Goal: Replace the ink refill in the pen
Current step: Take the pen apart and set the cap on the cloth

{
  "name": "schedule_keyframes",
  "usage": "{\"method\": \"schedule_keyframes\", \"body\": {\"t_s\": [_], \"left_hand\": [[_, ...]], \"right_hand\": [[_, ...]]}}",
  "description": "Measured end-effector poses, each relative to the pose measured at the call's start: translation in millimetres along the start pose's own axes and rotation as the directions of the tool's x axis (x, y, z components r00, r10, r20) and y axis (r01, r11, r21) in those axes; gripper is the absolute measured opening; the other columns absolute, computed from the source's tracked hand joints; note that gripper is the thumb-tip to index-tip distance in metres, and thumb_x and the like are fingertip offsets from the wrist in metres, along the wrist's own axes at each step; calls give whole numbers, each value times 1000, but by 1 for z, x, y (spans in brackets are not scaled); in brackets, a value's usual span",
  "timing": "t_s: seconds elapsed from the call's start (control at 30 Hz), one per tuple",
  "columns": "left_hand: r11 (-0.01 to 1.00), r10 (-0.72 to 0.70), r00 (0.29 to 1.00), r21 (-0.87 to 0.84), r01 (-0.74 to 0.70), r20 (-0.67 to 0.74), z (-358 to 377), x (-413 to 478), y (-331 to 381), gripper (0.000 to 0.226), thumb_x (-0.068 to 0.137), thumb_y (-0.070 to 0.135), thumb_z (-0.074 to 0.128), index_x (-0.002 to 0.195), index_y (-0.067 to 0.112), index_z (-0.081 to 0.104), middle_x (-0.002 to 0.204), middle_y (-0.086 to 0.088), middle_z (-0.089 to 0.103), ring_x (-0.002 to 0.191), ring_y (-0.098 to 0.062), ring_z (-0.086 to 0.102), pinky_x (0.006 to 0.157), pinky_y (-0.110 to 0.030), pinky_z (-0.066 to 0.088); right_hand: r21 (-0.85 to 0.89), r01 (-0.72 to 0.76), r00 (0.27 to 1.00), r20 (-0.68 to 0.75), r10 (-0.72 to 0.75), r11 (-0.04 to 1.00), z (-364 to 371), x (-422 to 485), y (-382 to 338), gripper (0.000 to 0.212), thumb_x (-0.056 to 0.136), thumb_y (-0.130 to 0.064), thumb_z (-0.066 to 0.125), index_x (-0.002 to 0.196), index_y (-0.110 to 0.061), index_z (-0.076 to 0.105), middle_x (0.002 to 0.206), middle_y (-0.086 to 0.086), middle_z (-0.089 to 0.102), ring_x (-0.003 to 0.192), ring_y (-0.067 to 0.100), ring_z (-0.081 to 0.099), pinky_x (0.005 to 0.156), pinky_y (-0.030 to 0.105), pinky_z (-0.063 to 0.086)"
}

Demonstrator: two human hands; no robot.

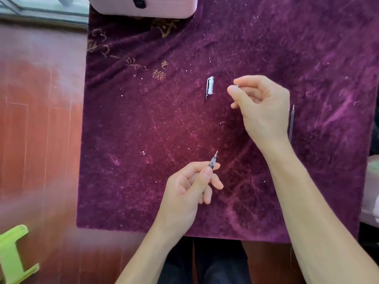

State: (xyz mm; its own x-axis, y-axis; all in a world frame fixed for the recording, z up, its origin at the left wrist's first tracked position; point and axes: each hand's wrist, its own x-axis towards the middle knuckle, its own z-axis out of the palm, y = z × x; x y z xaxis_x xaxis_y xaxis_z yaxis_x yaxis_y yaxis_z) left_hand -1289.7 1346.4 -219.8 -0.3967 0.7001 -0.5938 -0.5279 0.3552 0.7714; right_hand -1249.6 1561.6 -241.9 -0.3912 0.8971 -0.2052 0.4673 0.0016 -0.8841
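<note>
My left hand (pixel 190 185) grips the pen barrel (pixel 212 160) low in the middle, with the refill's metal tip sticking out and pointing up and away. My right hand (pixel 260 103) hovers higher to the right, thumb and forefinger pinched on a tiny metallic piece (pixel 237 85); what that piece is I cannot tell. The clear pen cap (pixel 210 87) with its clip lies on the purple cloth just left of my right hand. A thin grey ink refill (pixel 291 124) lies on the cloth right of my right wrist, partly hidden by it.
A purple velvet cloth (pixel 143 130) covers the table. A pink case (pixel 143 7) sits at the far edge. Red wooden floor (pixel 41 119) lies to the left, with a green stool (pixel 12 257) at bottom left. My dark-trousered legs show below the table's near edge.
</note>
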Motion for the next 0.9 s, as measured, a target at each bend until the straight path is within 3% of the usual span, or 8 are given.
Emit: {"method": "schedule_keyframes", "body": {"t_s": [0.1, 0.17, 0.23, 0.37, 0.47, 0.57, 0.73, 0.9], "left_hand": [[1000, 2, 1000, 7, -2, -6, -2, 4, 1, 26, 99, 32, 55, 110, 20, 75, 82, 0, 75, 55, -8, 52, 55, -18, 44], [1000, 2, 1000, 6, -2, -11, -3, 7, 1, 25, 100, 31, 55, 110, 20, 75, 81, 0, 75, 55, -8, 52, 55, -18, 43], [1000, 1, 1000, 0, -1, -12, -4, 8, 1, 24, 102, 29, 54, 110, 19, 75, 81, 0, 75, 54, -8, 52, 55, -17, 43], [1000, -10, 1000, -11, 9, -11, -4, 10, 1, 23, 102, 28, 54, 109, 19, 75, 81, 0, 75, 54, -7, 52, 55, -17, 43], [1000, -17, 1000, -13, 17, -10, -5, 12, 2, 24, 102, 26, 53, 110, 19, 75, 82, -1, 75, 55, -8, 52, 55, -17, 43], [1000, -20, 1000, -12, 20, -11, -5, 13, 2, 24, 102, 26, 53, 110, 21, 75, 82, -1, 75, 55, -8, 51, 55, -18, 43], [1000, -24, 1000, -17, 23, -11, -5, 14, 3, 24, 102, 26, 53, 109, 21, 75, 82, -1, 75, 55, -9, 51, 55, -18, 42], [999, -23, 1000, -27, 23, -14, -4, 15, 3, 25, 101, 27, 53, 110, 19, 75, 82, -2, 74, 55, -8, 51, 55, -17, 43]], "right_hand": [[-127, 54, 998, 20, -52, 990, 6, 9, 2, 8, 92, -25, 82, 100, -22, 82, 85, -16, 76, 68, 0, 71, 73, 10, 54], [-219, 86, 996, 39, -79, 972, 8, 12, 4, 10, 91, -29, 81, 101, -25, 83, 86, -14, 76, 71, 10, 68, 73, 8, 51], [-281, 114, 993, 59, -102, 953, 10, 15, 8, 12, 92, -29, 81, 103, -25, 83, 89, -7, 75, 66, 8, 61, 73, 9, 48], [-359, 138, 990, 89, -113, 923, 14, 18, 13, 13, 93, -28, 80, 105, -25, 83, 89, -6, 65, 70, 7, 52, 80, 34, 56], [-375, 135, 989, 100, -105, 917, 16, 18, 13, 15, 94, -29, 80, 108, -27, 83, 91, -6, 64, 75, 12, 54, 82, 41, 57], [-363, 108, 991, 114, -71, 925, 15, 19, 13, 17, 94, -31, 79, 111, -31, 83, 95, -4, 66, 79, 11, 57, 85, 35, 57], [-356, 87, 989, 147, -36, 930, 13, 22, 12, 19, 94, -30, 80, 112, -33, 82, 98, 0, 69, 71, 3, 54, 77, 7, 42], [-343, 87, 989, 139, -41, 935, 13, 21, 11, 20, 93, -29, 81, 113, -32, 83, 98, 0, 69, 78, 8, 59, 78, 6, 42]]}}
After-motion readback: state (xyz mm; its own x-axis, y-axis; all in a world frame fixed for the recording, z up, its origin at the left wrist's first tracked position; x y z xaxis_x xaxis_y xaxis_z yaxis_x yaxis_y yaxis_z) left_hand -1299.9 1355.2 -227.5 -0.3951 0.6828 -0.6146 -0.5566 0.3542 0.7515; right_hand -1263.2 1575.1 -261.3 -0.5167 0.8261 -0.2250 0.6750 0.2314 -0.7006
